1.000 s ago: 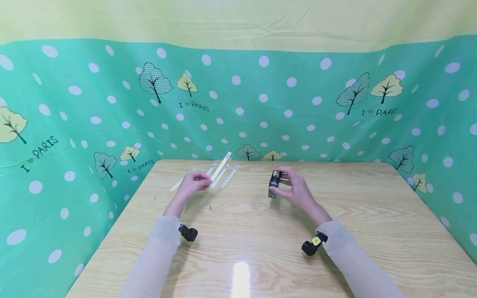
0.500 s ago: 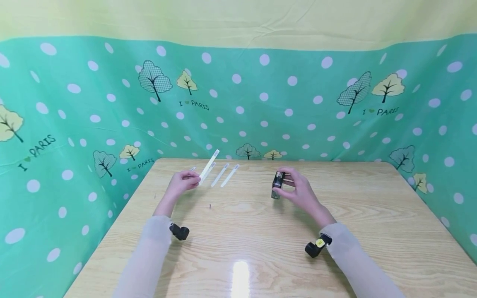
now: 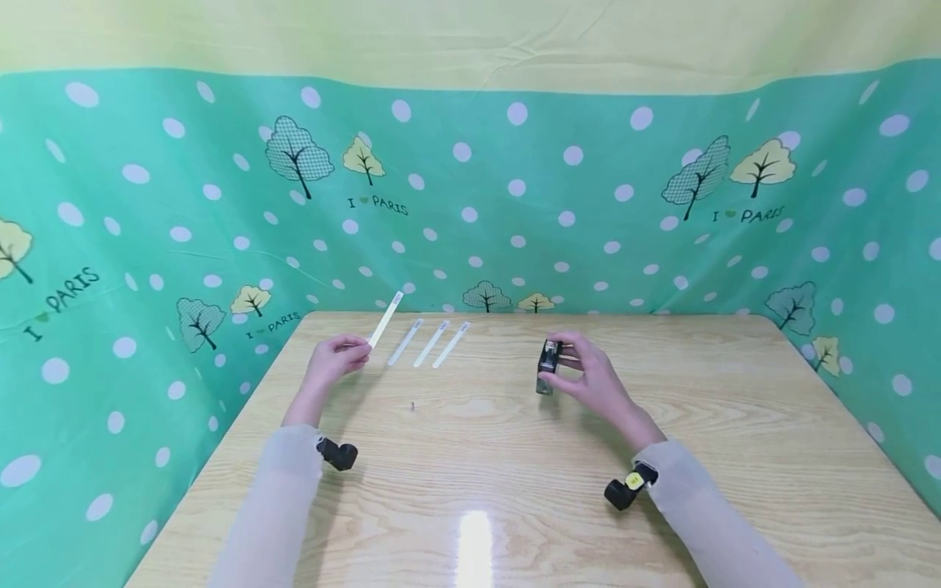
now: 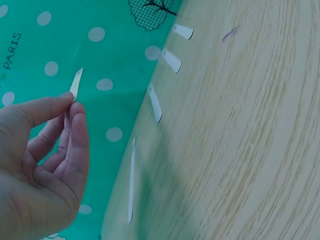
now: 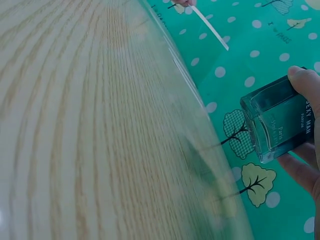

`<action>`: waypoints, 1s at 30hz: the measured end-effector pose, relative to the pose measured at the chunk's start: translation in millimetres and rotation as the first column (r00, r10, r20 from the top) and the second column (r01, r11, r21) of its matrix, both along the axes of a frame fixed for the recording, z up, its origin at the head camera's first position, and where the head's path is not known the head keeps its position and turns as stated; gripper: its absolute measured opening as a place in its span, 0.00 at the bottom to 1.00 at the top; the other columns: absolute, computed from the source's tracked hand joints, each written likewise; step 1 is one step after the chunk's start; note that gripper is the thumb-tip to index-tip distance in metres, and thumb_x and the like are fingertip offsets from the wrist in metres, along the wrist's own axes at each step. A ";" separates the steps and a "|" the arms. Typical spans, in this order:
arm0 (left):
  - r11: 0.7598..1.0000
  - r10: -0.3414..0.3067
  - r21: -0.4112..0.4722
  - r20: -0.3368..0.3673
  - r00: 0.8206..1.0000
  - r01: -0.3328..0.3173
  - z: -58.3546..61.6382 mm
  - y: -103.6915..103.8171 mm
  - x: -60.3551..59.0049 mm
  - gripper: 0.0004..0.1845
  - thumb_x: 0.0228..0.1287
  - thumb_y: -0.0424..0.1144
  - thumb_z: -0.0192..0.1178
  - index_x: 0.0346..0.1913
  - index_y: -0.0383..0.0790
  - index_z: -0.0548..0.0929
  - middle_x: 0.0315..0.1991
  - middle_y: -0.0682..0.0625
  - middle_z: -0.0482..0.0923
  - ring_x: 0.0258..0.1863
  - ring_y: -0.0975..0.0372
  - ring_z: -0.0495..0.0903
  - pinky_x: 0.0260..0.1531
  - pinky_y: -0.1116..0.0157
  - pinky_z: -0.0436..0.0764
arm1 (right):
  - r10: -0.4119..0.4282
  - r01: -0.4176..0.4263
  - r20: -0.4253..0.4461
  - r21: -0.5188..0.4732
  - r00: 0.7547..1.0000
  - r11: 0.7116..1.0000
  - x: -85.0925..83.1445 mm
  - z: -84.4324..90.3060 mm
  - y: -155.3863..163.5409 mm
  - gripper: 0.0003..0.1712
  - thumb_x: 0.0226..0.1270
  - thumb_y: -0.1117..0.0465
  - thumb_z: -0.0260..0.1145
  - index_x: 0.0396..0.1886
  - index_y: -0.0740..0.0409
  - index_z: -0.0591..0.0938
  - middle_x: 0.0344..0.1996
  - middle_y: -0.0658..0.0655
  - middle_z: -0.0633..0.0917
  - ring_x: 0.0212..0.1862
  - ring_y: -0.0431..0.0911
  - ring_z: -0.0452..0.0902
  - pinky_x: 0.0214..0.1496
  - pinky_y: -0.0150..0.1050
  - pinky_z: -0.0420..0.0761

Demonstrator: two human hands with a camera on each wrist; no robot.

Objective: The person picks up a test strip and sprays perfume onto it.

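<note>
My left hand [image 3: 359,349] pinches the lower end of a white paper strip [image 3: 385,318] and holds it slanted above the table's far left. In the left wrist view the strip's tip [image 4: 76,83] pokes out from between thumb and fingers [image 4: 70,107]. Several more white strips [image 3: 431,343] lie side by side on the wood, to the right of that hand. My right hand [image 3: 562,359] grips a small dark glass perfume bottle [image 3: 545,369] just above the table's middle. The right wrist view shows the bottle [image 5: 277,120] close up, with fingers [image 5: 304,80] around it.
The wooden table [image 3: 515,457] is hemmed in by a green polka-dot cloth [image 3: 515,204] at the back and both sides. A tiny dark speck [image 3: 413,403] lies on the wood between my hands. A glare spot [image 3: 475,547] shines near the front edge.
My left hand has carried the pinched strip to the left, away from the strips on the table. The right hand has barely moved with the bottle.
</note>
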State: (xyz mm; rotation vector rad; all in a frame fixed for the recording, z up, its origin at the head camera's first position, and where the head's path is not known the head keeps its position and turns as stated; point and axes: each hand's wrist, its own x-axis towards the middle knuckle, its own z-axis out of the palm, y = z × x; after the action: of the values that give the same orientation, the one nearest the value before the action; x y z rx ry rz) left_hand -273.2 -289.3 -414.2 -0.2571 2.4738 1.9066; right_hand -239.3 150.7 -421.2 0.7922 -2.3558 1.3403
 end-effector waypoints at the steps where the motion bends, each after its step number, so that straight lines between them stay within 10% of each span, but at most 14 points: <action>1: 1.000 0.001 0.001 0.002 1.000 -0.001 0.4 -1.5 0.5 0.20 0.68 0.34 0.63 0.57 0.24 0.75 0.28 0.63 0.81 0.30 0.74 0.82 0.42 0.75 0.87 | 0.002 -0.002 -0.003 0.002 1.000 1.000 2.7 3.8 -0.9 0.37 0.51 0.71 0.77 0.61 0.66 0.72 0.59 0.71 0.77 0.53 0.65 0.83 0.55 0.50 0.86; 16: 0.998 0.061 0.011 0.022 0.998 -0.062 1.1 -27.5 7.3 0.20 0.68 0.35 0.63 0.57 0.25 0.75 0.28 0.62 0.80 0.30 0.75 0.81 0.41 0.76 0.86 | 0.033 -0.033 -0.016 -0.004 0.999 0.999 13.8 16.2 -2.0 0.35 0.51 0.72 0.77 0.60 0.67 0.72 0.57 0.72 0.78 0.51 0.66 0.83 0.54 0.49 0.86; 30: 0.984 0.171 0.044 0.081 0.982 -0.175 -5.9 -45.8 9.1 0.19 0.70 0.35 0.61 0.58 0.28 0.75 0.28 0.62 0.79 0.31 0.74 0.81 0.43 0.76 0.86 | 0.025 -0.025 0.007 0.000 1.000 1.000 -10.6 -21.4 8.8 0.38 0.52 0.67 0.78 0.62 0.57 0.71 0.59 0.67 0.78 0.53 0.62 0.84 0.55 0.46 0.86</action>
State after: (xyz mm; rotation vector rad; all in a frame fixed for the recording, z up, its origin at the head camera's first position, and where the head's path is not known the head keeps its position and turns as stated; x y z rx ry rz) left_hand -264.1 -335.1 -420.1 -0.5516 2.4215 1.9771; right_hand -249.9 159.5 -442.6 0.8212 -2.3585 1.3556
